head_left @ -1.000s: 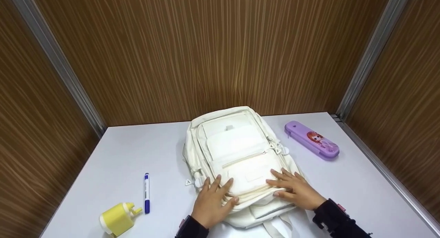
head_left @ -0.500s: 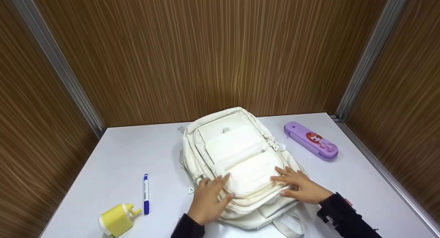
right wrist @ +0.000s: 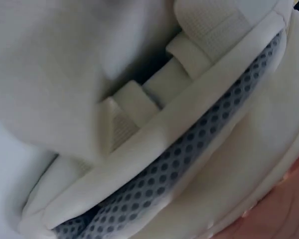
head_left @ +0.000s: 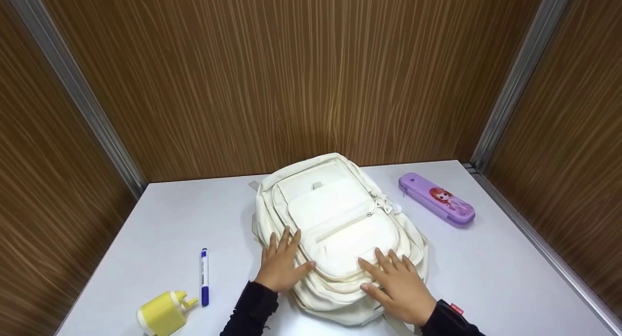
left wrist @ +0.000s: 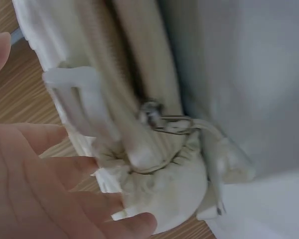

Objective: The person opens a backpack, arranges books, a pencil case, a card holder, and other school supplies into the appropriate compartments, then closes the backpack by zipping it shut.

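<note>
A cream backpack [head_left: 335, 205] lies on the table with its front pockets facing up, turned slightly askew. My left hand [head_left: 282, 268] rests on its left side, fingers spread and straight. In the left wrist view those fingers [left wrist: 89, 199] lie against the fabric near a zipper pull [left wrist: 152, 117]. My right hand [head_left: 401, 285] lies spread over the lower right of the bag, near the end of the front pocket. The right wrist view catches the bag's mesh-lined edge [right wrist: 174, 159], straps, and only a corner of the palm [right wrist: 279, 204].
A purple pencil case [head_left: 437, 200] with a cartoon figure lies at the back right of the white table [head_left: 194, 210]. On the left are a blue-and-white marker [head_left: 204, 277] and a yellow-and-white gadget [head_left: 163, 314] with a small crank-like part. Wood-grain panels [head_left: 311, 74] enclose the table.
The backpack has turned a little counterclockwise, its top shifting left. My left hand has moved up along the bag's left side; my right hand has moved left and down along its lower end.
</note>
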Tool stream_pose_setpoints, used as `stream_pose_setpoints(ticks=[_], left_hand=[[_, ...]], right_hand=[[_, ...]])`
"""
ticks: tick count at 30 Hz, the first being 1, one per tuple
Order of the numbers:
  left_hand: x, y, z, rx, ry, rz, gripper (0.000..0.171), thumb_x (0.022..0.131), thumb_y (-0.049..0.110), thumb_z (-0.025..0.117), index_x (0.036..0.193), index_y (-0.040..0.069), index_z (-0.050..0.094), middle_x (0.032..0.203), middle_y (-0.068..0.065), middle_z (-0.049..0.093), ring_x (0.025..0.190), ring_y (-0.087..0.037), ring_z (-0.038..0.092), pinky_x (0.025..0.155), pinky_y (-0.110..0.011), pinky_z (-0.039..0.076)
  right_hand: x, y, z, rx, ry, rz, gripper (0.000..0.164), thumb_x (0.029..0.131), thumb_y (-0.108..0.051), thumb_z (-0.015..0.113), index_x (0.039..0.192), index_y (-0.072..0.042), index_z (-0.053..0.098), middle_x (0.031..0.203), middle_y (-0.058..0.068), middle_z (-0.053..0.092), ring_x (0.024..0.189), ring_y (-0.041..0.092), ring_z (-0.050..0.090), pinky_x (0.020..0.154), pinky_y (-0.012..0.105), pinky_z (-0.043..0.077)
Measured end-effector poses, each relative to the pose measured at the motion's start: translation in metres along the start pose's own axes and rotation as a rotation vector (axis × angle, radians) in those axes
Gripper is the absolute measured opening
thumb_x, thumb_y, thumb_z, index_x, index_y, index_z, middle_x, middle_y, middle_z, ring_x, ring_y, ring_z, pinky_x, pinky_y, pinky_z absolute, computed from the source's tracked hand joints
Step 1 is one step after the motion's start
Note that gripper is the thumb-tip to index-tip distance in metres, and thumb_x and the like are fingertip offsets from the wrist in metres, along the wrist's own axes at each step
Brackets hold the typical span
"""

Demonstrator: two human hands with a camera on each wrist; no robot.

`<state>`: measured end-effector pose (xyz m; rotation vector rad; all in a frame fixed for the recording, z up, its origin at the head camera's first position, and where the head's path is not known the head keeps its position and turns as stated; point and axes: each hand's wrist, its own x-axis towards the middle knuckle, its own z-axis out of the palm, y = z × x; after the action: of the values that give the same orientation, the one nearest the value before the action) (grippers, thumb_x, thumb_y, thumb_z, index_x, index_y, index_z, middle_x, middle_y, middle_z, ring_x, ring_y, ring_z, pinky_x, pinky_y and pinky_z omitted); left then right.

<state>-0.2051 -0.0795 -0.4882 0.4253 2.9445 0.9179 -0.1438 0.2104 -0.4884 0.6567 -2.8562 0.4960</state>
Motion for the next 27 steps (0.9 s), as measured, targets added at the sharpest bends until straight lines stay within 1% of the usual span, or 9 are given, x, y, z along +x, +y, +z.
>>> stream_pose_setpoints(ticks=[3,7,9,14,17,20,24,27], left_hand=[[-0.001,-0.002,0.003,0.037,0.01,-0.003,0.084,0.09,0.055,0.058,0.156,0.016,0.024,0.165,-0.016,0.011,0.146,-0.054,0.006,0.116,-0.069,0.008],[-0.001,-0.003,0.007,0.079,0.049,0.013,0.083,0.089,0.054,0.059,0.155,0.014,0.028,0.163,-0.017,0.017,0.142,-0.06,0.013,0.114,-0.07,0.015],[-0.002,-0.003,0.009,0.098,0.064,0.013,0.083,0.089,0.054,0.059,0.155,0.014,0.028,0.163,-0.018,0.019,0.141,-0.061,0.015,0.113,-0.07,0.017],[-0.004,-0.001,0.013,0.139,0.086,-0.001,0.083,0.089,0.054,0.059,0.155,0.014,0.029,0.162,-0.018,0.02,0.141,-0.06,0.018,0.113,-0.071,0.016],[-0.006,0.001,0.015,0.165,0.093,-0.012,0.083,0.089,0.056,0.058,0.155,0.015,0.029,0.162,-0.018,0.021,0.14,-0.061,0.02,0.113,-0.071,0.016],[-0.009,0.004,0.017,0.189,0.097,-0.029,0.082,0.089,0.057,0.057,0.155,0.016,0.029,0.161,-0.018,0.023,0.138,-0.061,0.024,0.113,-0.071,0.016],[-0.014,0.009,0.018,0.211,0.113,-0.031,0.08,0.088,0.054,0.061,0.153,0.015,0.033,0.158,-0.021,0.03,0.134,-0.061,0.031,0.111,-0.072,0.02],[-0.019,0.013,0.019,0.227,0.129,-0.01,0.077,0.088,0.048,0.064,0.151,0.012,0.037,0.155,-0.022,0.036,0.131,-0.06,0.038,0.11,-0.07,0.024]], right_hand=[[0.001,-0.002,0.003,-0.04,0.005,0.014,0.06,0.095,-0.058,0.048,0.143,-0.022,0.052,0.147,0.026,0.045,0.136,0.052,0.038,0.109,0.072,0.023],[0.001,0.0,0.004,-0.06,-0.031,0.012,0.065,0.093,-0.062,0.048,0.144,-0.023,0.049,0.15,0.025,0.042,0.138,0.052,0.036,0.109,0.072,0.023],[0.001,0.003,0.004,-0.065,-0.045,0.001,0.065,0.093,-0.063,0.049,0.146,-0.024,0.047,0.152,0.023,0.041,0.139,0.051,0.034,0.109,0.072,0.023],[-0.001,0.013,0.006,-0.098,-0.056,-0.016,0.064,0.093,-0.058,0.052,0.149,-0.028,0.042,0.156,0.018,0.037,0.142,0.047,0.033,0.11,0.071,0.022],[0.0,0.02,0.007,-0.108,-0.058,-0.016,0.065,0.094,-0.057,0.051,0.151,-0.028,0.039,0.158,0.015,0.034,0.143,0.044,0.032,0.112,0.07,0.02],[0.001,0.027,0.005,-0.104,-0.068,-0.014,0.065,0.094,-0.056,0.051,0.151,-0.028,0.038,0.159,0.014,0.032,0.144,0.044,0.03,0.113,0.07,0.016],[0.005,0.033,0.0,-0.101,-0.094,0.011,0.064,0.094,-0.053,0.053,0.151,-0.029,0.037,0.16,0.014,0.029,0.145,0.045,0.026,0.114,0.07,0.012],[0.007,0.038,-0.004,-0.091,-0.109,0.04,0.063,0.094,-0.049,0.056,0.151,-0.029,0.037,0.16,0.013,0.028,0.146,0.046,0.025,0.114,0.072,0.011]])
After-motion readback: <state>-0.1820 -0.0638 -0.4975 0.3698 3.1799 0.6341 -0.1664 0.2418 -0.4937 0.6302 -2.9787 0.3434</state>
